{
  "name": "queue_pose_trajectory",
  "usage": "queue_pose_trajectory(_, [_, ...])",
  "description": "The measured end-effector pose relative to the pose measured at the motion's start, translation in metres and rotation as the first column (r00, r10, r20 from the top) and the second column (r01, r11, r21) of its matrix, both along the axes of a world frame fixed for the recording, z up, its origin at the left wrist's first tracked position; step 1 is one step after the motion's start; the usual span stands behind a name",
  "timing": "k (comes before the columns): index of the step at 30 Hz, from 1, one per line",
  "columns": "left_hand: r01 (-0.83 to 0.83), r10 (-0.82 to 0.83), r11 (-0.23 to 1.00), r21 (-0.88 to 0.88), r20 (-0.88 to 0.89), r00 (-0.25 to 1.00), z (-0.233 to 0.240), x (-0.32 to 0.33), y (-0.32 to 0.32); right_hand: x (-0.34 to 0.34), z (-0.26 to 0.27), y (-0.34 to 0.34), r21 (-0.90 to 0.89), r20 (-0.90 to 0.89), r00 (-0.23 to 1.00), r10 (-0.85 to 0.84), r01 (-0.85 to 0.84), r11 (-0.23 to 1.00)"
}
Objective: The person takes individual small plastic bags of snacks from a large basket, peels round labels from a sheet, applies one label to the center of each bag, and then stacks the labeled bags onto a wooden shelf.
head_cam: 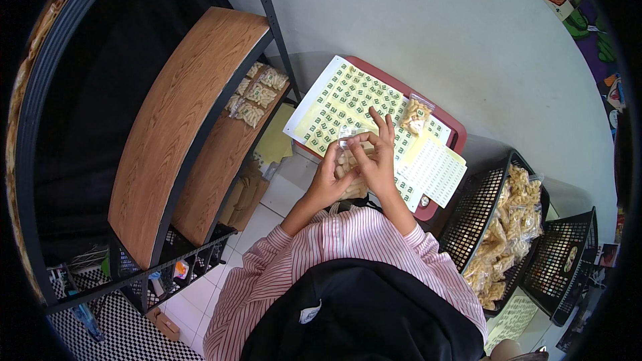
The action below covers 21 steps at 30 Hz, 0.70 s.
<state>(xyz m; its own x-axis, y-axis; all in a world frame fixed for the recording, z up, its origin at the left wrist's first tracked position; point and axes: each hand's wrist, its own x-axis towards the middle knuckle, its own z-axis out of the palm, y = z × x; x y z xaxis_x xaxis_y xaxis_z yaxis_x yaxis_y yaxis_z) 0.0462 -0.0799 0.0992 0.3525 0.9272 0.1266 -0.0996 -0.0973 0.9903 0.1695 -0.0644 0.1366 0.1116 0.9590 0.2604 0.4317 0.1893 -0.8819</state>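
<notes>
Between my two hands is a clear plastic bag of pale finger-shaped snacks (pixel 355 191). My left hand (pixel 326 173) grips the bag's left side, with its thumb across the front. My right hand (pixel 376 160) pinches near the bag's top edge, thumb and index finger together, other fingers raised. A small whitish piece shows at the bag's top; whether it is a label is unclear. Beyond my hands, sheets of round printed stickers (pixel 346 95) lie on a red tray-like surface (pixel 459 132). A filled snack bag (pixel 417 114) bearing a sticker rests on the sheets.
At left stands a wood-topped shelf rack (pixel 185 105); several stickered snack bags (pixel 261 94) lie on its lower shelf. A black plastic basket (pixel 471 215) full of bagged snacks (pixel 514 215) is at right, beside another black basket (pixel 562 260). A sheet of small printed labels (pixel 435 170) overlaps the stickers.
</notes>
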Motion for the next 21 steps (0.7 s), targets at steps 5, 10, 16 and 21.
queue_pose_trajectory(5, [-0.015, 0.016, 1.0, 0.022, -0.021, 1.0, 0.002, 0.0, 0.001, -0.001, 0.0, 0.002, 0.025, -0.023, 1.0, 0.001, -0.001, 1.0])
queue_pose_trajectory(10, [-0.033, 0.036, 0.997, 0.066, -0.041, 0.999, -0.004, 0.001, 0.002, -0.001, 0.0, 0.003, 0.048, -0.003, 1.0, 0.008, -0.007, 0.999])
queue_pose_trajectory(16, [-0.064, 0.064, 0.998, 0.015, -0.001, 0.998, 0.001, 0.005, -0.002, -0.001, -0.001, 0.002, 0.072, -0.029, 1.0, -0.007, 0.009, 0.997])
queue_pose_trajectory(21, [-0.071, 0.074, 0.997, 0.033, -0.126, 0.989, -0.005, 0.004, -0.004, 0.003, -0.01, 0.004, 0.086, -0.108, 0.994, -0.026, 0.035, 0.996])
